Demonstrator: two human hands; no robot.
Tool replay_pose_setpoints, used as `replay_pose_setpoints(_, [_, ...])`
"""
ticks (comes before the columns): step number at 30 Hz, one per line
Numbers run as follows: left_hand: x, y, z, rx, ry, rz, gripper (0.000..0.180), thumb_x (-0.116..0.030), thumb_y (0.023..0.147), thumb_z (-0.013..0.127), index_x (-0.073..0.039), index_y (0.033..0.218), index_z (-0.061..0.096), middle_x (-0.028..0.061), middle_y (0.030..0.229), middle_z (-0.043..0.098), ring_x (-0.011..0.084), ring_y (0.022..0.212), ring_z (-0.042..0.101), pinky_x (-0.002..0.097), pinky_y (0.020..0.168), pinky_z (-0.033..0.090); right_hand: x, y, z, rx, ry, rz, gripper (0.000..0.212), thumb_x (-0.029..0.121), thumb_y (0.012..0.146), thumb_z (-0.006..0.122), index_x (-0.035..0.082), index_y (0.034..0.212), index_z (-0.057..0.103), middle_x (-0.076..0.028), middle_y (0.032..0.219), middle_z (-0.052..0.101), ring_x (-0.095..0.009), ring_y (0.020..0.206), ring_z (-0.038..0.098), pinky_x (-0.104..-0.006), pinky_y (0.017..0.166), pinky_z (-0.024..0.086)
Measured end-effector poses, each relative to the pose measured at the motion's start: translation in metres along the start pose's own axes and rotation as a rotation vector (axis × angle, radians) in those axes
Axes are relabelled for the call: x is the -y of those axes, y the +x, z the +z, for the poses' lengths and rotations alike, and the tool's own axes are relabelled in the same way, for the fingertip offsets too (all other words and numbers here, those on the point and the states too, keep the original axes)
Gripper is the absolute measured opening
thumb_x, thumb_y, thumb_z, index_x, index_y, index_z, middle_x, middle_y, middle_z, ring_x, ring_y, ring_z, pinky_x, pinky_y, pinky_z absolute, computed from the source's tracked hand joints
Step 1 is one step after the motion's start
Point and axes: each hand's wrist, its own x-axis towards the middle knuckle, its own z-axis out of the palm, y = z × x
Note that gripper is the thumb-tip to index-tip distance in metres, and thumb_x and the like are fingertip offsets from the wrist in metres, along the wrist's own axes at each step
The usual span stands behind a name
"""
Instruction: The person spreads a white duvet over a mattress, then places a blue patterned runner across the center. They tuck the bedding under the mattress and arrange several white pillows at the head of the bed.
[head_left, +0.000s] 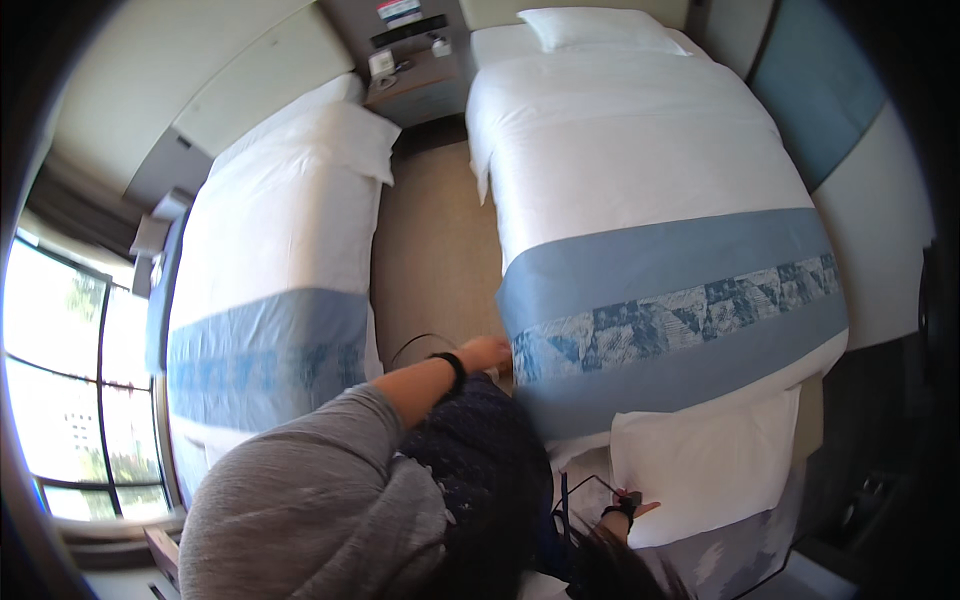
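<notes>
My left hand (485,354), with a black band at the wrist, is at the near left side of the right-hand bed. It meets the edge of a blue bed runner (680,235) with a patterned stripe; its fingertips are blurred and partly hidden, so their grip does not show. The runner lies across the white duvet (640,150). Lower right, my right hand (632,507) has its fingers apart and holds nothing visible. A dark strap with a small black piece sits on it. Beside that hand lies a white pillow (710,460) at the bed's foot.
A second bed (280,210) with a similar runner stands to the left, across a strip of carpet (430,240). Between the headboards is a nightstand (418,85). A window (80,390) is at far left. Thin dark cords hang by my right hand.
</notes>
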Motion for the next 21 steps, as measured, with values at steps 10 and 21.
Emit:
replay_pose_setpoints(10, [0.184, -0.197, 0.033, 0.041, 0.167, -0.321, 0.039, -0.035, 0.088, 0.044, -0.003, 0.082, 0.065, 0.0117, 0.080, 0.064, 0.0275, 0.077, 0.060, 0.0414, 0.071, 0.045, 0.016, 0.040, 0.054, 0.260, -0.260, 0.028, 0.081, 0.068, 0.070, 0.056, 0.016, 0.129, 0.042, -0.006, 0.130, 0.044, -0.028, 0.117, 0.041, -0.0544, 0.089, 0.034])
replay_pose_setpoints(21, [0.273, -0.269, 0.039, -0.051, -0.283, -0.539, 0.034, -0.032, 0.085, 0.048, -0.004, 0.086, 0.066, 0.0082, 0.080, 0.064, 0.0216, 0.076, 0.060, 0.0363, 0.074, 0.046, 0.078, -0.227, 0.203, 0.711, -1.117, -1.210, 0.059, 0.041, 0.078, 0.059, 0.003, 0.121, 0.048, -0.013, 0.119, 0.054, -0.029, 0.105, 0.053, -0.0400, 0.085, 0.044])
